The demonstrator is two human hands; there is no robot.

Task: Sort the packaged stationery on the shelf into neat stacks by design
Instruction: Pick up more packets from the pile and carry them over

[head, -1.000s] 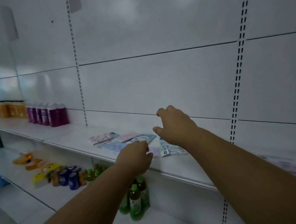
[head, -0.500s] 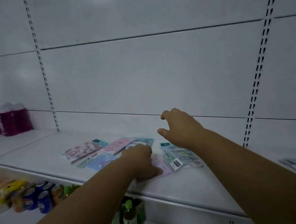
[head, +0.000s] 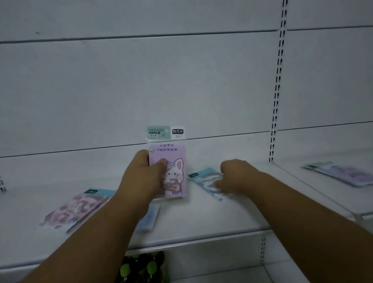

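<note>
My left hand [head: 141, 178] holds a purple pack with a white rabbit [head: 174, 163] upright above the white shelf [head: 207, 218], thumb across its front. My right hand [head: 237, 176] rests fingers-down on a pale blue pack [head: 201, 177] lying flat just right of it; I cannot see whether it grips that pack. A pink patterned pack [head: 74, 209] lies at the left of the shelf. Another blue pack [head: 148, 219] lies partly hidden under my left forearm.
On the neighbouring shelf section to the right lie more flat packs [head: 342, 173]. A slotted upright [head: 275, 89] divides the back wall. Green-capped bottles [head: 142, 273] stand on the shelf below.
My left hand has lifted the purple rabbit pack off the shelf and stood it upright. My right hand has dropped onto the pale blue pack. The view has shifted right and closer.
</note>
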